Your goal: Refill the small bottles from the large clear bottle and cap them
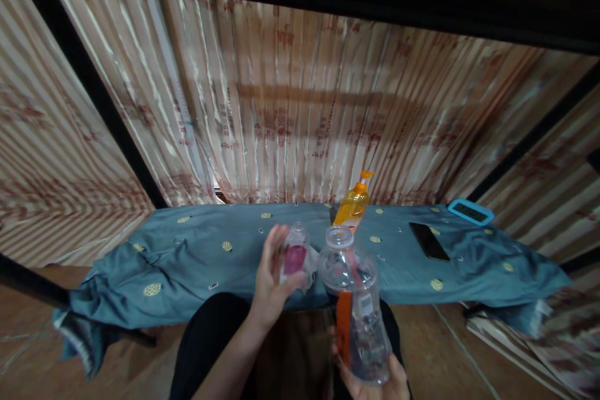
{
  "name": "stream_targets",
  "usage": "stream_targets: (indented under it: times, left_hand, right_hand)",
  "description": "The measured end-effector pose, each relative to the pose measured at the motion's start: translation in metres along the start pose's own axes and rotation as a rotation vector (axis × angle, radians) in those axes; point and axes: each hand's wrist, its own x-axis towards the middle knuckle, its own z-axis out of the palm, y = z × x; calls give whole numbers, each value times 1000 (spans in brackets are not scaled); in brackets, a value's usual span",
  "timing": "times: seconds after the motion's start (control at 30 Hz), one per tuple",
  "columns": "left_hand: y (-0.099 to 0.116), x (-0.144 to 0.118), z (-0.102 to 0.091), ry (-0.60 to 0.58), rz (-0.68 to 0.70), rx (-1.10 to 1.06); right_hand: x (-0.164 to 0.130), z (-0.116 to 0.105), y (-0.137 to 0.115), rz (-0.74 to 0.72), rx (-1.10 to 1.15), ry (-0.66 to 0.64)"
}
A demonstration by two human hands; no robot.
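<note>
My left hand (273, 280) is curled round the left side of a small clear plastic bottle (296, 257) with a pink label. The thumb crosses its lower front, and a crumpled whitish piece (310, 264), perhaps tissue or film, lies against it. My right hand (370, 381) grips the base of a large clear plastic bottle (363, 319) with an orange label. This bottle has no cap on its mouth and is held upright, tilted slightly, above my lap. Behind it stands an orange pump bottle (352, 206).
A blue-green patterned cloth (197, 262) covers the low surface before me. A dark phone (429, 242) and a blue-framed digital clock (470, 212) lie on its right side. Patterned curtains (281, 106) hang behind, between black frame bars (94, 81).
</note>
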Motion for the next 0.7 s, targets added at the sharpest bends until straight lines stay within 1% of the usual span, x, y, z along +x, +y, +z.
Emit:
stream_targets:
  times: [0.03, 0.07, 0.1, 0.17, 0.23, 0.3, 0.37, 0.5, 0.6, 0.7]
  left_hand:
    - [-7, 14, -7, 54, 34, 103]
    - [-14, 28, -12, 83, 55, 201]
    - [-23, 40, -15, 83, 53, 280]
    - [-42, 60, -14, 52, 19, 335]
    - [-60, 70, -9, 25, -17, 312]
    - [-71, 71, -2, -4, -52, 272]
    - [-74, 67, 1, -21, -67, 295]
    - [-69, 59, 1, -36, -38, 375]
    - [-65, 55, -1, -32, -26, 389]
    - [-65, 53, -2, -52, -19, 384]
  right_hand:
    - [-1, 0, -4, -13, 3, 25]
    - [-2, 0, -7, -27, 4, 49]
    - [-3, 0, -10, -40, 4, 72]
    - [-3, 2, -17, -66, 1, 112]
    - [-2, 5, -22, -95, -7, 150]
    - [-2, 10, -25, -128, -20, 189]
    - [0, 14, -27, -162, -37, 230]
    - [3, 19, -28, -227, -81, 309]
    - [2, 19, -26, -265, -117, 361]
    - [0, 18, -25, -290, -149, 406]
